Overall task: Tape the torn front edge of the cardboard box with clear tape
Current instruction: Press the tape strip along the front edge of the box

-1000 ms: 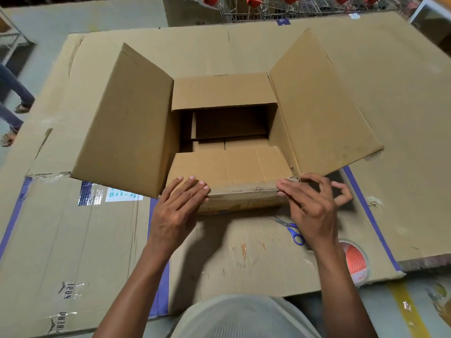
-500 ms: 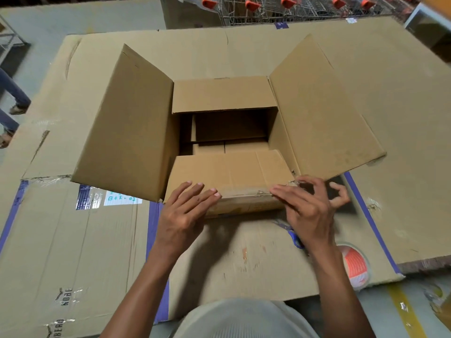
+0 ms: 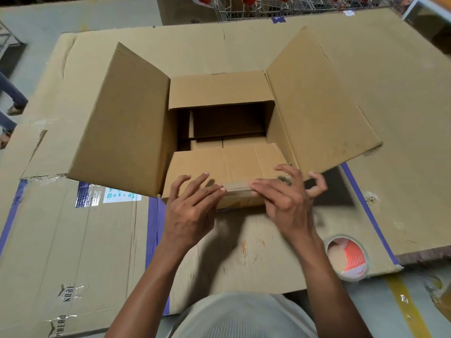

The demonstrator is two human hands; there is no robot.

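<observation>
Head view. Just beyond both hands: cardboard box (image 3: 219, 123), open, resting on flattened cardboard sheets (image 3: 402, 93) that cover the work surface. Four flaps spread: large left flap (image 3: 122, 123) raised on the far-left side of the left hand, large right flap (image 3: 317, 106) angled outward beyond the right hand, far flap (image 3: 219, 90) folded inward, near flap (image 3: 227, 164) folded inward directly past the fingertips.

Left hand (image 3: 192, 208): unclenched, fingers splayed and curled, index fingertip touching the front edge (image 3: 238, 186) of the box, gripping nothing. Right hand (image 3: 288, 201): also unclenched, fingers spread, index finger laid along the same front edge, tips of the two hands nearly meeting; thumb and outer fingers curled in air near the front right corner. A ragged bit of material at that corner beside the right fingers; cannot tell whether pinched or merely touched.

Nearer than the right wrist and to its right: tape roll (image 3: 349, 259), lying flat on the sheet, orange-red core visible. Left of the left hand: white label (image 3: 122, 196) with handwriting under the raised flap, purple tape strip (image 3: 153, 228) running toward the body.
</observation>
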